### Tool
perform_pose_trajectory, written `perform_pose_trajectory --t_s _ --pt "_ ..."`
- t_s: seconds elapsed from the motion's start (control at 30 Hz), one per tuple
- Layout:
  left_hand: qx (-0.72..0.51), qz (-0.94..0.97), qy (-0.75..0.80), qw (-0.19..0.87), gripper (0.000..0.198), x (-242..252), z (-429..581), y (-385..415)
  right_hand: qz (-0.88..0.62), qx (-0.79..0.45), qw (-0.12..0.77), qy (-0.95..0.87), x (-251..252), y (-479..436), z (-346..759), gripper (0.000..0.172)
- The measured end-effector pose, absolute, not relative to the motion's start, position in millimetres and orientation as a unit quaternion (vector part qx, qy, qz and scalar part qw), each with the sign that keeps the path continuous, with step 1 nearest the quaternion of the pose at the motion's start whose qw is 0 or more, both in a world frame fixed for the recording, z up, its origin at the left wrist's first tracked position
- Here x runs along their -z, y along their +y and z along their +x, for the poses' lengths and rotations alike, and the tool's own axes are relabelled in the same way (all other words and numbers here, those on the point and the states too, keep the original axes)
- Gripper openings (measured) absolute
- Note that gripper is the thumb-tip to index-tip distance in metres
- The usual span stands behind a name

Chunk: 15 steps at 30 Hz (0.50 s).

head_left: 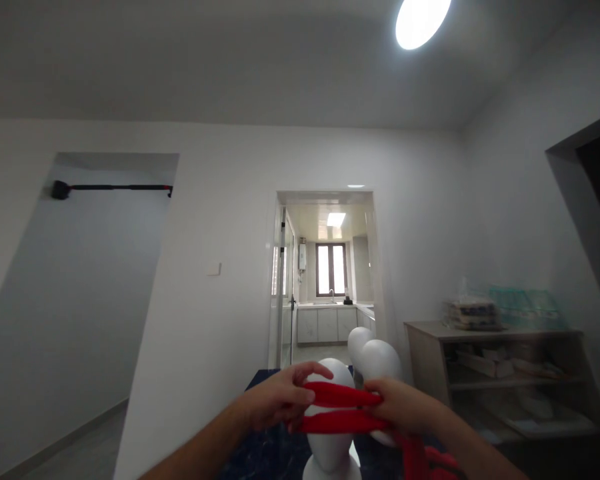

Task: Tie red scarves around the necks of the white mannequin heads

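no readable text anywhere, no label on the red cloth (343, 407), none on the white mannequin head (333, 447) it wraps, shelf (430, 347) items right of the head too blurred

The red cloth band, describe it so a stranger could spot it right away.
At the bottom centre, on the dark blue table, stands a white mannequin head. Across it runs the red cloth band, stretched between left hand and right hand; nothing nearby is red.
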<state>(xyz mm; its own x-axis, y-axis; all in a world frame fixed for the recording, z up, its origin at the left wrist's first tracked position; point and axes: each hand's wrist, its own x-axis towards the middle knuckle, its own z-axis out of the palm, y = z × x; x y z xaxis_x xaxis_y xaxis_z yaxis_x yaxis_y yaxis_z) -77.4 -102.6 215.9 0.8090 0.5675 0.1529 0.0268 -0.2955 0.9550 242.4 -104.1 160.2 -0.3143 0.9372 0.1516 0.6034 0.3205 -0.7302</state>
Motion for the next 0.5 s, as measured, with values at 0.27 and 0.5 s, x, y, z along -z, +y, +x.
perform_pose_trajectory --t_s 0.27,0.5 --pt "-0.17 0.911 0.376 0.005 0.035 -281 -93 -52 -0.424 -0.464 0.329 -0.705 -202 -53 281 0.026" --pt "-0.145 0.861 0.456 -0.174 0.029 -260 -99 38 -0.296 -0.624 0.434 -0.578 -193 21 281 0.036"
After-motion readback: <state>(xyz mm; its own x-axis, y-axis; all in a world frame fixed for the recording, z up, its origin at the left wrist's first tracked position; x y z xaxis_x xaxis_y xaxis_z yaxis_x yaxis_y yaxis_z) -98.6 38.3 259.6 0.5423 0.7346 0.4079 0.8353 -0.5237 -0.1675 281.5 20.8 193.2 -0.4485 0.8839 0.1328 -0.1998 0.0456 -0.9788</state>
